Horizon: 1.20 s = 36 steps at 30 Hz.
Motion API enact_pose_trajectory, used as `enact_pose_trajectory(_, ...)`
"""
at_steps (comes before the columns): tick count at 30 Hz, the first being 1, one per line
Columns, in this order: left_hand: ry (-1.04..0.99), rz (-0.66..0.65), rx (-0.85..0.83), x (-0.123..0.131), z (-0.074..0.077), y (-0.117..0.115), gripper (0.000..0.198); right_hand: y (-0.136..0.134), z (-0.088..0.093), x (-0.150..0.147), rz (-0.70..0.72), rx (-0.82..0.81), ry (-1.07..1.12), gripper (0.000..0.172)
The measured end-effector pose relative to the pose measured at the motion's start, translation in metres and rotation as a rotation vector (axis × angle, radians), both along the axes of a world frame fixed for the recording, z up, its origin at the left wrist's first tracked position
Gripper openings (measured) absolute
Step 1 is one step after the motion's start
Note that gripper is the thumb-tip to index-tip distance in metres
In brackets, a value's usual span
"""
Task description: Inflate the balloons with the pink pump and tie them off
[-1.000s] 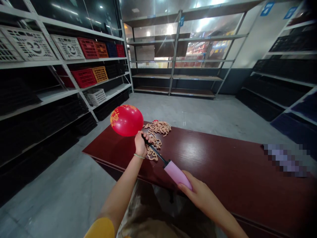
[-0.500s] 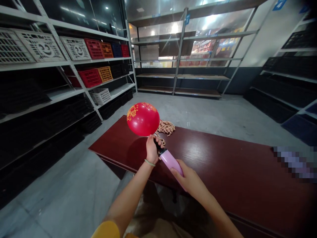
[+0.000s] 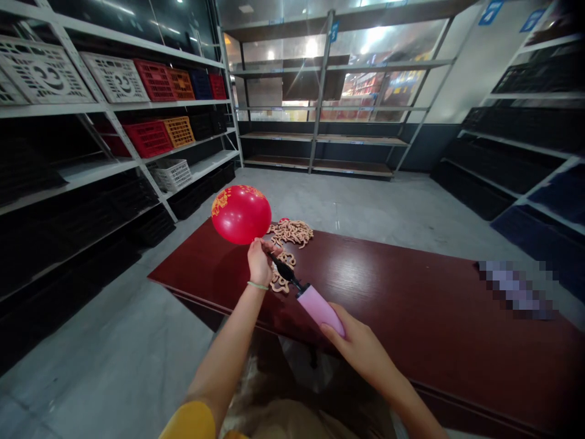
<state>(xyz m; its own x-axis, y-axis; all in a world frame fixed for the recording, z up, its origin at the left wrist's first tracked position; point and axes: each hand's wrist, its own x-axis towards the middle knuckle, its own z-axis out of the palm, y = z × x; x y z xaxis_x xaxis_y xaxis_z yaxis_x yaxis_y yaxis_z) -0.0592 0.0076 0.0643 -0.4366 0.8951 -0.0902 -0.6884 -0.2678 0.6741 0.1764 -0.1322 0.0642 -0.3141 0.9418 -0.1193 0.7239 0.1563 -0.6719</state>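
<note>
A round red balloon (image 3: 242, 214) with yellow printed figures stands inflated above the left end of the table. Its neck is pinched in the fingers of my left hand (image 3: 259, 261), just below the balloon. My right hand (image 3: 350, 332) is wrapped round the pink barrel of a balloon pump (image 3: 317, 308). The pump's black front part points up and left, and its tip reaches my left fingers. Whether that tip sits inside the balloon's neck I cannot tell. Behind the pump lies a heap of thin beige uninflated balloons (image 3: 292, 231), with some loose ones nearer my left hand.
The dark red-brown table (image 3: 388, 292) runs off to the right, where a blurred purple item (image 3: 516, 289) lies. Shelves with plastic crates (image 3: 150, 139) stand on the left. A metal rack (image 3: 315, 122) spans the back, and dark shelving (image 3: 493, 164) stands at right.
My left hand has shifted left with the balloon, off the pump's black part, which now shows in full. A black rod shows between this part and the pink barrel. The view has turned slightly right.
</note>
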Motion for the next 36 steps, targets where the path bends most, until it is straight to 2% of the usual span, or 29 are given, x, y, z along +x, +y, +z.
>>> enact_pose_trajectory(3, 0.055, 0.018, -0.014, -0.026, -0.003, 0.004, 0.018, 0.012, -0.005, 0.018, -0.079, 0.054, -0.07, 0.053)
enact_pose_trajectory(6, 0.11, -0.012, -0.028, -0.043, -0.013, 0.001, 0.02, 0.038, -0.011, 0.03, -0.157, 0.204, -0.239, 0.058)
enact_pose_trajectory(12, 0.192, -0.117, -0.048, -0.052, -0.045, -0.011, 0.032, 0.102, -0.028, 0.024, -0.009, 0.504, -0.442, 0.053)
enact_pose_trajectory(17, 0.281, -0.142, -0.076, -0.057, -0.063, -0.014, 0.036, 0.135, -0.047, 0.011, -0.02, 0.639, -0.515, 0.05)
enact_pose_trajectory(24, 0.36, -0.179, -0.094, -0.055, -0.072, -0.011, 0.037, 0.141, -0.067, 0.009, -0.038, 0.743, -0.482, 0.049)
enact_pose_trajectory(36, 0.393, -0.161, -0.108, -0.053, -0.07, -0.012, 0.034, 0.136, -0.065, 0.009, -0.051, 0.721, -0.48, 0.053)
